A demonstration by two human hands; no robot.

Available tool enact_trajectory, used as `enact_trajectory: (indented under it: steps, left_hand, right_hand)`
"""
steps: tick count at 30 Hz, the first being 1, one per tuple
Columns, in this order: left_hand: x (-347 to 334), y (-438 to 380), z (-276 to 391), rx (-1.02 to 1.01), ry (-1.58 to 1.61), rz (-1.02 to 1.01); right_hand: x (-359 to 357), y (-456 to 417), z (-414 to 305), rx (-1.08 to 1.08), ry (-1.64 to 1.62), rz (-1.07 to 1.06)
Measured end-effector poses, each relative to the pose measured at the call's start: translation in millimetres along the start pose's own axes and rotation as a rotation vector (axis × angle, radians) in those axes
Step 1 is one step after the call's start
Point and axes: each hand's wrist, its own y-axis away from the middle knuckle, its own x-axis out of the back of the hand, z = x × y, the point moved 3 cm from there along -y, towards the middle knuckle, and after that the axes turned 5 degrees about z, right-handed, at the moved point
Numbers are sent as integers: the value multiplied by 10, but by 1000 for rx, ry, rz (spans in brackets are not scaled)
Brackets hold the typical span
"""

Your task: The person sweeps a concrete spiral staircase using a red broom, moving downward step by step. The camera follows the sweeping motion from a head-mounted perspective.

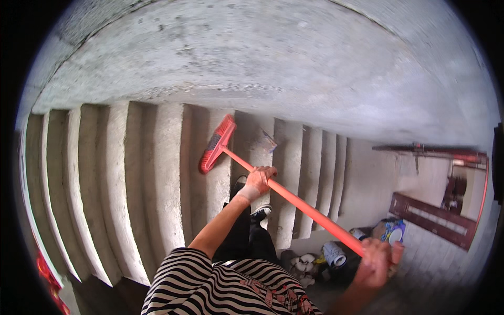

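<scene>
A broom with a long orange-red handle (311, 210) runs slantwise across the concrete stairs. My left hand (260, 180) grips the handle partway along, not far above the head. Near its upper end, my right hand (378, 258) is wrapped around it, slightly blurred. The broom head (217, 145), with red and dark bristles, is over a step (219, 177); whether the bristles touch the concrete cannot be told. A little heap of dust and litter (269, 142) shows on the neighbouring step, by the wall.
A rough grey concrete wall (252, 51) borders the stairs. My shoe (261, 212) stands on a step below my hands. Beyond the stairs' open side lie several bundled items (305, 263) and a pale roll (334, 254). A dark red door (433, 220) stands at the right.
</scene>
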Motion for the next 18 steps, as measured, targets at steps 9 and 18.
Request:
enact_trajectory:
  steps: [9, 18]
  left_hand:
    - [-554, 284, 1203, -178, 11, -180]
    - [-215, 1370, 1433, 26, 99, -260]
  right_hand:
    - [1174, 687, -633, 240, 28, 46]
    - [1307, 276, -753, -176, -324, 103]
